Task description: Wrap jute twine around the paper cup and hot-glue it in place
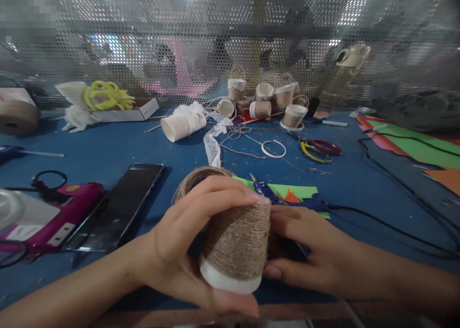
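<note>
A paper cup wrapped in brown twine (237, 242) is held upside down near the table's front edge, its white rim bare at the bottom. My left hand (194, 232) grips it, fingers over the top and thumb under the rim. On the cup's right side, my right hand (309, 246) has its thumb and curled fingers against it; some fingertips are hidden behind the cup. Just behind the cup lies a coil of twine (194, 179). A blue glue gun (309, 202) rests beyond my right hand, on green paper (302, 191).
Left are a phone (122, 203) and a magenta glue gun (72, 213). Stacked paper cups (176, 128), lace (212, 148), a white ring (273, 149) and scissors (316, 151) lie farther back. Small twine-covered baskets (283, 98) stand by the mesh. A black cable (388, 218) crosses the right.
</note>
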A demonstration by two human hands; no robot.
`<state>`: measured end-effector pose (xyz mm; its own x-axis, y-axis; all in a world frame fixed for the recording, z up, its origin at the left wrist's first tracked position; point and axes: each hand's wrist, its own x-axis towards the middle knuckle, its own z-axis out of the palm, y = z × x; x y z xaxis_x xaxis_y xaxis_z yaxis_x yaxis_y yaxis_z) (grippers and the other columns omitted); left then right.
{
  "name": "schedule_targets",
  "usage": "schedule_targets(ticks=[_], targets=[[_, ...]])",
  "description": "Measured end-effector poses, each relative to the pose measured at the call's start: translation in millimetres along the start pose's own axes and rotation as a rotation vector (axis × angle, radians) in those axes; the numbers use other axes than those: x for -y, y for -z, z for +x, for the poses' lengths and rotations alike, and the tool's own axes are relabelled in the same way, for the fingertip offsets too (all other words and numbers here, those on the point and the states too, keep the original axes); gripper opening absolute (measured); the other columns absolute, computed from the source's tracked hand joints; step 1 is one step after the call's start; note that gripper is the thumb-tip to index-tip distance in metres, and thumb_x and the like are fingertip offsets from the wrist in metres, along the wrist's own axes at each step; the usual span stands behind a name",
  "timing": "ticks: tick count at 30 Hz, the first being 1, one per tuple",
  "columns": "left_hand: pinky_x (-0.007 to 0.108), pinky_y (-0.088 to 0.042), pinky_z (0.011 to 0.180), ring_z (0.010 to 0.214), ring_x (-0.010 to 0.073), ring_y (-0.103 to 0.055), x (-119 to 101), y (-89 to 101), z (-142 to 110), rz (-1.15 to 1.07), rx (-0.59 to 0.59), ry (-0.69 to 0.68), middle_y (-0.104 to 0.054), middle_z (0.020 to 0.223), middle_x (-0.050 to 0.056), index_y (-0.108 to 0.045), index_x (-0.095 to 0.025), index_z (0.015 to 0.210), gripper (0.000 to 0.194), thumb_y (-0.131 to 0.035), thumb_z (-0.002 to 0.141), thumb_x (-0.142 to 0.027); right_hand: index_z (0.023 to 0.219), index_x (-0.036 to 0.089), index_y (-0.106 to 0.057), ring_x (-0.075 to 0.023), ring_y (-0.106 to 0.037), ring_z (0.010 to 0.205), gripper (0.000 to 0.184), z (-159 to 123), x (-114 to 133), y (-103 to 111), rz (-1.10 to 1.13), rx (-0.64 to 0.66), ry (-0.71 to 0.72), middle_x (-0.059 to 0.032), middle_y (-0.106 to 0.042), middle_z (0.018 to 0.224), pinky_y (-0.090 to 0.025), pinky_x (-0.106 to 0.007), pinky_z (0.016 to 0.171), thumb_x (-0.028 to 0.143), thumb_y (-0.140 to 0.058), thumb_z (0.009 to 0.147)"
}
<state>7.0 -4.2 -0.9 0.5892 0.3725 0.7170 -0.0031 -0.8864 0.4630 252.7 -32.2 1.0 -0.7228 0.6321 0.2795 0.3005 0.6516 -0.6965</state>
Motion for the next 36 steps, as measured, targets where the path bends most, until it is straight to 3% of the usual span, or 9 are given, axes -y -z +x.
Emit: schedule_targets(ticks=[7,15,26,36], targets=[[0.045,-0.061,0.099,0.113,0.0280,-0.068,1.7,2.2,0.2,0.019,0.031,0.007,-0.069,0.122,0.014,-0.052,-0.019,0.140,0.089,-0.092,0.067,-0.051,0.087,0.017,-0.068,-0.0146,-0.063,0.074,0.035,-3.0,-2.7,-3.1,0.053,0.020,-0.015,-0.0035,-0.068,0.082,-0.050,-0.026,0.068,0.047,-0.058,0.102],[0.042,-0.061,0.099,0.114,0.0270,-0.068,2.4,1.0,-0.1,0.004,0.055,-0.001,-0.068,0.122,0.014,-0.051,-0.018,0.141,0.089,-0.091,0.069,-0.052,0.091,0.020,-0.070,-0.0165,-0.066,0.080,0.029,-3.9,-6.6,-4.4,0.065,0.045,-0.028,-0.0041,-0.071,0.086,-0.054,-0.031,0.086,0.044,-0.060,0.101],[0.041,-0.063,0.098,0.111,0.0296,-0.071,4.2,2.3,0.1,0.038,0.119,-0.071,-0.069,0.118,0.018,-0.052,-0.012,0.139,0.094,-0.093,0.064,-0.053,0.103,0.016,-0.073,-0.0189,-0.070,0.095,0.022,-3.4,-1.0,-3.1,0.026,0.131,-0.025,-0.0061,-0.075,0.095,-0.055,-0.030,0.088,0.035,-0.062,0.100],[0.044,-0.065,0.095,0.110,0.0309,-0.072,4.9,3.8,3.0,0.080,0.149,-0.101,-0.071,0.117,0.019,-0.051,-0.015,0.140,0.091,-0.089,0.069,-0.057,0.095,0.016,-0.074,-0.0191,-0.070,0.091,0.024,-5.9,-2.3,-7.2,-0.031,0.119,0.011,-0.0061,-0.075,0.090,-0.053,-0.029,0.083,0.034,-0.060,0.101]])
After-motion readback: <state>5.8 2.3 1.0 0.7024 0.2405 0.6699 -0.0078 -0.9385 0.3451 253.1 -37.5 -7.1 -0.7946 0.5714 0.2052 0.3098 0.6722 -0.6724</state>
